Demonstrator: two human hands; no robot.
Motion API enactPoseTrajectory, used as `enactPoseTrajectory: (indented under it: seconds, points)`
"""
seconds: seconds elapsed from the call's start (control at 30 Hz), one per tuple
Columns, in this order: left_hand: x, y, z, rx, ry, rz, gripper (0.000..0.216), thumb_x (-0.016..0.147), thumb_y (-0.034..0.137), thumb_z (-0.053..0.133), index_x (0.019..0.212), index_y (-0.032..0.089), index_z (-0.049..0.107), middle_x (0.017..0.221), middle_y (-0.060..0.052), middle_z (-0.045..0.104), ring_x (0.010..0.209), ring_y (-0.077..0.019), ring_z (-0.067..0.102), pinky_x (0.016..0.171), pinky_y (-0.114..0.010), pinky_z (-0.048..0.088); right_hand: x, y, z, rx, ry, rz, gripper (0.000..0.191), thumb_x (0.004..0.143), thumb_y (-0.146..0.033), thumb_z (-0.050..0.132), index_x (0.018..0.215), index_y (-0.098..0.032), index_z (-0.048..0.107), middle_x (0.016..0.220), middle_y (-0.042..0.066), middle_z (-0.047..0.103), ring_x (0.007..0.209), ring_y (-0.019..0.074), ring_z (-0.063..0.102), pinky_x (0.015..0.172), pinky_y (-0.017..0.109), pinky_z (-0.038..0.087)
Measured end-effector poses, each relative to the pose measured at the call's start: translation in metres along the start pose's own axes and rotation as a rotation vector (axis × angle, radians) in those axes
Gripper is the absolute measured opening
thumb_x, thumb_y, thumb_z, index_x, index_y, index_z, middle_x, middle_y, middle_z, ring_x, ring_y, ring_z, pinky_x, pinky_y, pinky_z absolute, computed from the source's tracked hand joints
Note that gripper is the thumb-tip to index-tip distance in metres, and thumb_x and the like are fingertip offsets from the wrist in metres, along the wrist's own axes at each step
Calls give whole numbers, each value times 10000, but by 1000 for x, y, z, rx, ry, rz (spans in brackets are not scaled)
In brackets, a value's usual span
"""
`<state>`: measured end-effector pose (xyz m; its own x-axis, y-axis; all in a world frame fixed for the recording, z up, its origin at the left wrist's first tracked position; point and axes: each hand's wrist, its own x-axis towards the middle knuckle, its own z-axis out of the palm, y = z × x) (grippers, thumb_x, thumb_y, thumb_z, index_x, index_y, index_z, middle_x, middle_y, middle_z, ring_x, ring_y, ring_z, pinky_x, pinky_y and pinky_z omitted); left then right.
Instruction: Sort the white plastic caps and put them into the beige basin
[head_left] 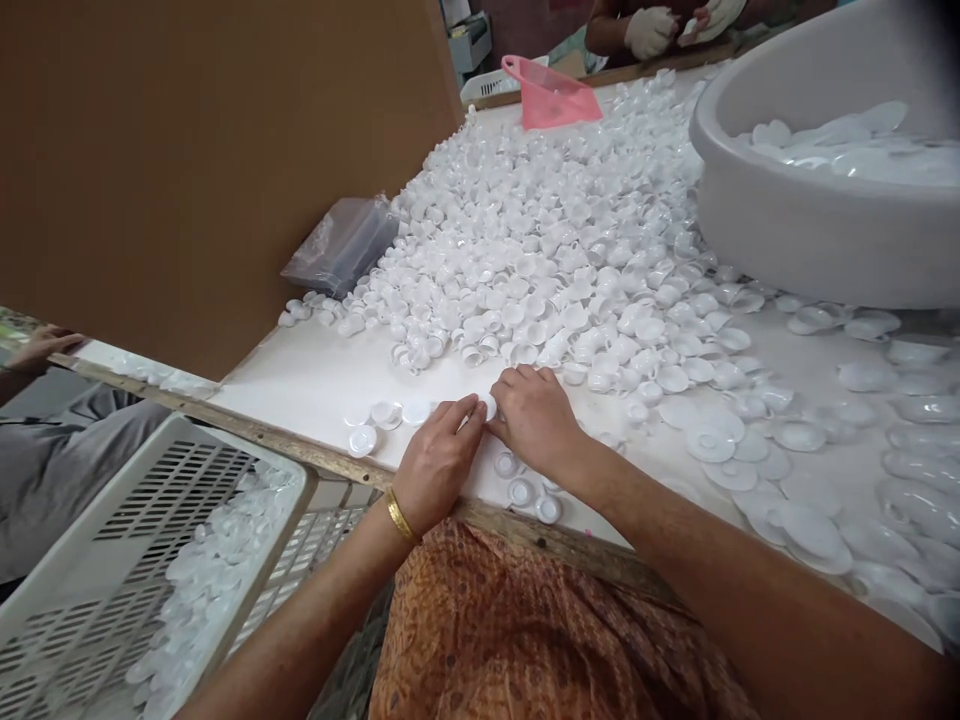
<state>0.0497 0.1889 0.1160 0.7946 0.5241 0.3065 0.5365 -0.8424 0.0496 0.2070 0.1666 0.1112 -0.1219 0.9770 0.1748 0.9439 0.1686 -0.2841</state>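
My left hand (436, 462), with a gold bracelet at its wrist, is closed at the table's near edge. Its thumb and fingertips pinch a small round white plastic piece (487, 406). From the other side, the curled fingers of my right hand (538, 418) grip the same piece, hiding part of it. Left of my hands lie a few round white pieces (362, 441) like little lids or dishes. Several similar ringed pieces (520, 491) rest below my right hand. Just beyond my fingers begins a wide heap of small glossy white plastic cups (540, 260).
A tall brown board (210, 170) stands at left, a plastic-wrapped packet (345, 243) beside it. A large white tub (817, 235) stands right, near flat white discs (810, 530). A pink scoop (555, 100) lies behind. Below left is a slatted crate (289, 500). Across sits a person with gloved hands (651, 32).
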Motion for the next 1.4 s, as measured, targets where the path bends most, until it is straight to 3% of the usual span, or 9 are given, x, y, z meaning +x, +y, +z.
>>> enactPoseTrajectory:
  seconds: [0.17, 0.33, 0.43, 0.63, 0.8, 0.97, 1.2, 1.4]
  points:
    - [5, -1, -1, 37, -18, 43, 253, 849, 136, 458, 1087, 137, 544, 1092, -121, 585, 946, -208, 551, 784, -344, 517, 1, 0, 1, 4, 7, 14, 155, 810, -269, 532, 845, -144, 618, 896, 83, 603, 903, 233, 501, 753, 360, 322]
    - [4, -2, 4, -118, 42, -44, 232, 865, 190, 457, 1061, 163, 579, 1068, -102, 601, 947, -180, 578, 804, -317, 520, -2, 4, -6, 45, -52, 32, 221, 792, -331, 576, 884, -136, 623, 922, 89, 604, 928, 247, 512, 759, 361, 351]
    - [3, -2, 5, -197, 63, -96, 238, 870, 216, 458, 1067, 175, 585, 1092, -95, 597, 966, -165, 582, 829, -302, 514, -6, 10, -13, 101, -53, 25, 309, 785, -338, 598, 1024, -143, 592, 1004, 84, 599, 972, 234, 512, 786, 351, 365]
    - [7, -4, 1, -192, 7, -73, 244, 875, 210, 442, 1051, 164, 605, 1057, -98, 607, 953, -173, 589, 812, -325, 520, -13, 12, -15, 21, 8, -159, 205, 859, -211, 490, 1019, -160, 608, 1072, 62, 616, 971, 206, 520, 785, 342, 363]
    - [9, -14, -1, -354, 31, -116, 232, 854, 215, 486, 1024, 180, 640, 1011, -79, 639, 914, -155, 606, 800, -299, 521, -13, 13, -11, -69, 1, -235, 241, 882, -181, 440, 1070, -166, 588, 1108, 57, 616, 995, 210, 506, 775, 348, 357]
    - [10, -18, 0, -508, 38, -222, 219, 829, 214, 529, 1003, 198, 661, 962, -61, 667, 860, -147, 624, 774, -282, 523, -11, 20, -6, -16, 5, -241, 260, 905, -210, 403, 1101, -190, 572, 1133, 31, 611, 996, 199, 511, 775, 340, 366]
    - [13, -14, 1, -500, 41, -280, 197, 825, 222, 532, 957, 200, 677, 939, -57, 671, 846, -151, 626, 765, -291, 523, -10, 20, -3, 5, -45, -158, 350, 858, -242, 504, 1194, -146, 504, 1017, 66, 648, 985, 214, 523, 795, 339, 369]
    - [10, -6, 3, -365, 97, -147, 211, 847, 201, 493, 992, 182, 646, 984, -80, 638, 901, -159, 600, 787, -301, 516, -8, 14, -4, 1, -42, -104, 460, 868, -219, 469, 1305, -107, 380, 940, 87, 657, 928, 219, 533, 769, 340, 368]
